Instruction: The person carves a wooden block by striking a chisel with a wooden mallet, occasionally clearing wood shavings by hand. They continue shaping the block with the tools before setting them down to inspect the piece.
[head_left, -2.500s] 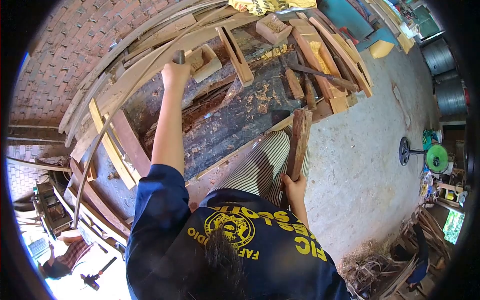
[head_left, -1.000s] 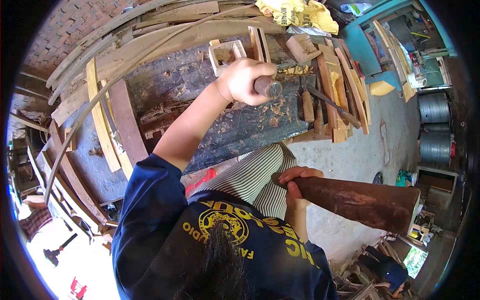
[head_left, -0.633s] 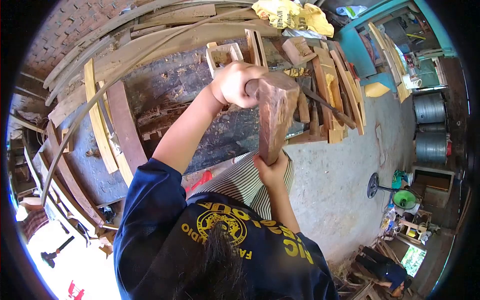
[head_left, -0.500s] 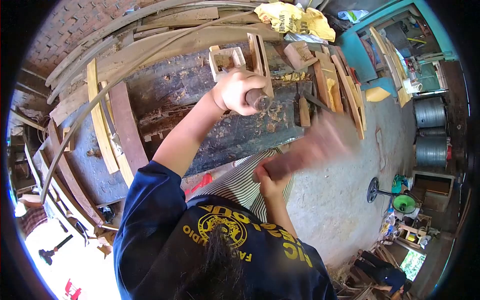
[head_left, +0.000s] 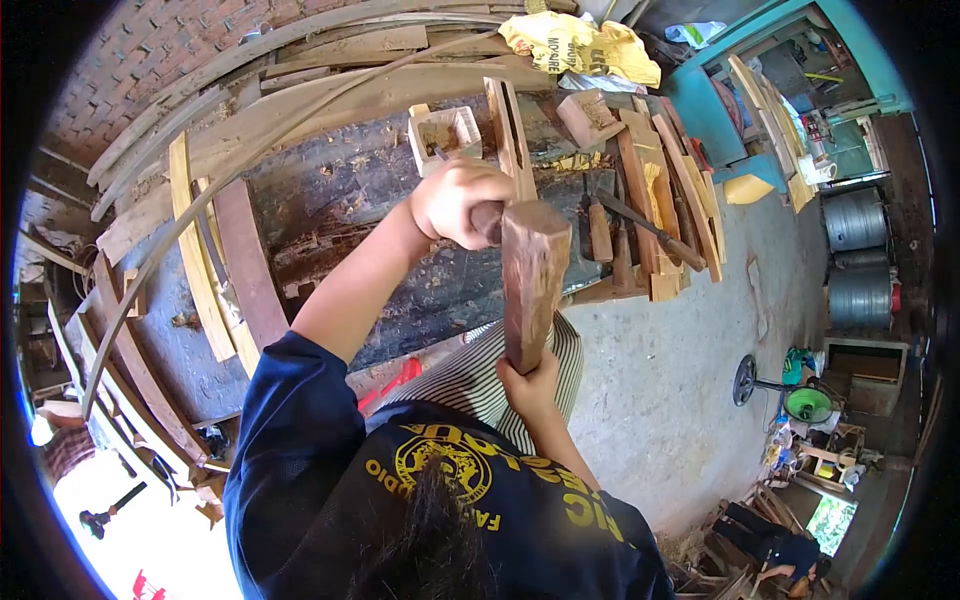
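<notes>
My left hand [head_left: 460,200] is closed around a chisel [head_left: 487,220], whose wooden handle end sticks out of the fist. The chisel's blade, mostly hidden by the hand, points at a hollowed wooden block [head_left: 463,128] on the dark workbench [head_left: 400,300]. My right hand [head_left: 530,383] grips the narrow end of a heavy wooden mallet [head_left: 533,285]. The mallet's thick head is at the chisel's handle end; whether they touch I cannot tell. A slotted wooden piece [head_left: 510,135] lies beside the block.
A second hollowed block [head_left: 590,117] sits farther right. Another chisel [head_left: 650,228] and several wood strips [head_left: 690,190] lie at the bench's right end. A yellow sack [head_left: 585,45] is behind. Long boards [head_left: 340,90] line the back. Another person [head_left: 785,550] bends down at lower right.
The mallet has swung left from over the floor to the chisel's handle end. My left hand keeps its hold on the chisel, with the handle now tilted differently.
</notes>
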